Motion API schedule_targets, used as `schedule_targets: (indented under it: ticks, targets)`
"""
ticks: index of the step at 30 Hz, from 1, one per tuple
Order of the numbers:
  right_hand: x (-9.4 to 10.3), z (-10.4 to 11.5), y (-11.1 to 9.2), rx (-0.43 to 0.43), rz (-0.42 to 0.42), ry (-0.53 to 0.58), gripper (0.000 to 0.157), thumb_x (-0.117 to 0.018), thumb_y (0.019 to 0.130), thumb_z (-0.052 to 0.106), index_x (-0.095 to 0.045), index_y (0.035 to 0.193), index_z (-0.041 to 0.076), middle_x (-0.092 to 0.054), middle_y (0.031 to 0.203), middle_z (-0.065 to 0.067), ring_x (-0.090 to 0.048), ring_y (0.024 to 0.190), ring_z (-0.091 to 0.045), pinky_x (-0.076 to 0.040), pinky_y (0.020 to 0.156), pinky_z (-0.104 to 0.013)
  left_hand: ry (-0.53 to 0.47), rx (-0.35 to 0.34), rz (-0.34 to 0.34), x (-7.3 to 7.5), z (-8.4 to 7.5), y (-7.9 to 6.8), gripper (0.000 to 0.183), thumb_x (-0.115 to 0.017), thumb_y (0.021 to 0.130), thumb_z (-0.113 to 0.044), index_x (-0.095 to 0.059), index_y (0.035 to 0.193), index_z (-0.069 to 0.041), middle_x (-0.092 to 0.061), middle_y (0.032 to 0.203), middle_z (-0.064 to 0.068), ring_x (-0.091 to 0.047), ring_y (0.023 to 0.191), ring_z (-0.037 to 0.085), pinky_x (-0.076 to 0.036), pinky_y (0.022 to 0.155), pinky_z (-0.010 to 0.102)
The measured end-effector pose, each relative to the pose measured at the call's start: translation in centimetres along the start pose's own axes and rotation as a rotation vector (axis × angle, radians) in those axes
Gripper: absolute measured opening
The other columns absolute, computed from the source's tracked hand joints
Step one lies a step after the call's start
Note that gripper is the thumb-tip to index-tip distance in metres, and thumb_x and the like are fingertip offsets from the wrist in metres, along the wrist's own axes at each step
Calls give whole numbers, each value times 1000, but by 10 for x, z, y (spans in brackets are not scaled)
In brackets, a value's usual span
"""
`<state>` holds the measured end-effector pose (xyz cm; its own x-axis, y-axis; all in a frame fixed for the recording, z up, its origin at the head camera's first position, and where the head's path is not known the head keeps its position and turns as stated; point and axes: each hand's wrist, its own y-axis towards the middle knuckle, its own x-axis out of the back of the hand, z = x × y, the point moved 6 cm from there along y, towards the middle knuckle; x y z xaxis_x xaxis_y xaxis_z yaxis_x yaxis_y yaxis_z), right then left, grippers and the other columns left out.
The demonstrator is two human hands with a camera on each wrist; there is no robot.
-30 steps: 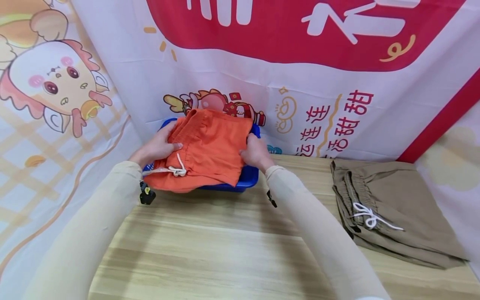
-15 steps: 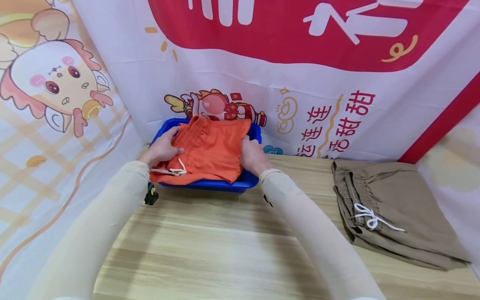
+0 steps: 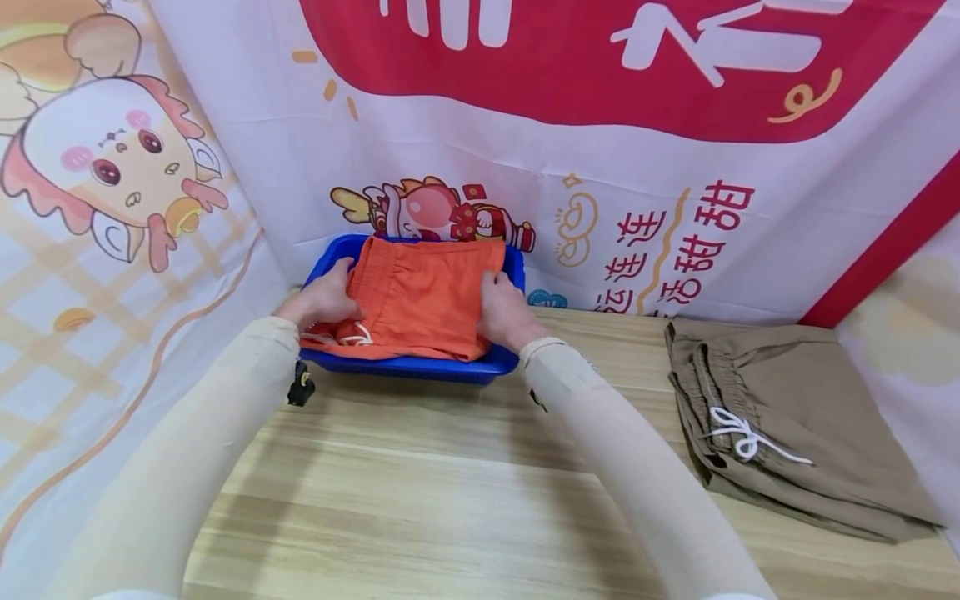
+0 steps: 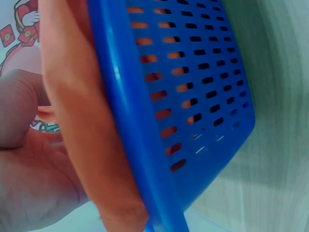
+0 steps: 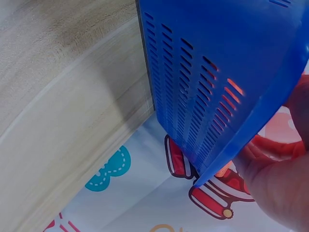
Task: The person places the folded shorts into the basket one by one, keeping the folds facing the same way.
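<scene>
Folded orange shorts [image 3: 427, 292] with a white drawstring lie in a blue plastic basket [image 3: 420, 368] with slotted sides. My left hand [image 3: 326, 298] holds the gathered waistband side, its thumb over the cloth and most fingers hidden. On the opposite side, my right hand [image 3: 506, 308] grips the leg-hem edge, inside the basket's right rim. In the left wrist view, orange cloth [image 4: 82, 111] runs along the blue rim [image 4: 125, 106], beside my thumb and palm. The right wrist view has my hand [image 5: 280, 183] just past the basket wall [image 5: 207, 72].
Folded brown trousers [image 3: 810, 417] with a white drawstring bow lie on the right of the wooden table [image 3: 420, 500]. A printed white and red cloth backdrop [image 3: 465, 150] rises right behind the basket. Another printed cloth [image 3: 112, 317] stands on the left.
Both hands have lowered the orange shorts into the basket, and the front edge that hung over the rim now sits inside it. The brown trousers have stayed in place.
</scene>
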<state>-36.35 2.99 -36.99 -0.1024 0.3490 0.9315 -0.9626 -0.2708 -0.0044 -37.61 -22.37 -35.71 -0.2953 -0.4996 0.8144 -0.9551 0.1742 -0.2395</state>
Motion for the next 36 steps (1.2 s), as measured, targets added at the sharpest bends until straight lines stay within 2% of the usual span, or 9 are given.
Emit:
schedule_targets:
  ticks: [2, 5, 9, 13, 19, 21, 26, 32, 36]
  targets:
    - [-1, 0, 0, 14, 15, -21, 68, -68, 79, 13, -33, 136, 0, -34, 134, -23, -48, 106, -31, -44, 95, -44, 15, 11, 22, -3, 0, 1, 96, -64, 81, -9, 5, 148, 0, -9, 151, 27, -17, 136, 42, -17, 109, 54]
    - [-1, 1, -1, 35, 8, -65, 65, -69, 79, 15, -36, 133, 1, -31, 132, -22, -43, 107, -31, -42, 97, -45, 44, -3, 41, -6, -3, 2, 98, -64, 81, -9, 7, 147, 1, -12, 150, 28, -20, 134, 42, -17, 109, 54]
    - [-1, 3, -1, 68, 5, -124, 63, -72, 79, 25, -42, 131, 5, -34, 128, -18, -36, 111, -32, -40, 98, -45, 161, -14, 31, -5, -11, 1, 102, -66, 80, -13, 10, 147, 0, -16, 147, 33, -22, 132, 45, -19, 107, 56]
    - [-7, 8, 1, 130, 90, -175, 69, -65, 84, 47, -42, 137, 10, -36, 135, -14, -30, 122, -31, -32, 104, -47, 304, 12, 8, -4, -22, -3, 101, -71, 79, -22, 0, 150, -9, -13, 146, 34, -18, 130, 54, -21, 101, 66]
    - [-22, 10, 2, 168, 237, -242, 83, -50, 83, 66, -30, 147, 16, -26, 150, -12, -18, 137, -33, -16, 109, -54, 498, -87, 68, -12, -43, 2, 100, -80, 70, -35, -23, 149, -14, -15, 150, 22, -18, 131, 49, -21, 98, 69]
    - [-27, 7, 3, 158, 280, -284, 85, -49, 84, 66, -25, 149, 18, -21, 152, -12, -13, 140, -33, -13, 110, -53, 540, -99, 124, -17, -45, 5, 103, -82, 67, -37, -23, 149, -13, -15, 150, 20, -18, 132, 47, -21, 99, 68]
    - [-35, 6, 5, 156, 335, -387, 83, -53, 86, 58, -19, 151, 20, -17, 154, -13, -12, 140, -33, -8, 111, -53, 559, -55, 248, -26, -39, 11, 106, -82, 68, -32, -18, 149, -7, -10, 152, 21, -16, 135, 45, -23, 102, 63]
    - [-39, 3, 6, 170, 358, -504, 82, -55, 86, 55, -17, 151, 22, -21, 153, -11, -17, 140, -31, -8, 111, -54, 581, -46, 313, -35, -34, 18, 106, -80, 71, -27, -14, 147, 2, -9, 151, 25, -19, 134, 46, -25, 106, 55]
    - [-41, 3, 6, 183, 377, -560, 86, -58, 85, 55, -15, 151, 22, -21, 154, -10, -18, 140, -30, -9, 111, -54, 609, -29, 323, -37, -32, 20, 104, -78, 72, -29, -14, 148, 1, -10, 151, 23, -18, 134, 46, -24, 106, 55]
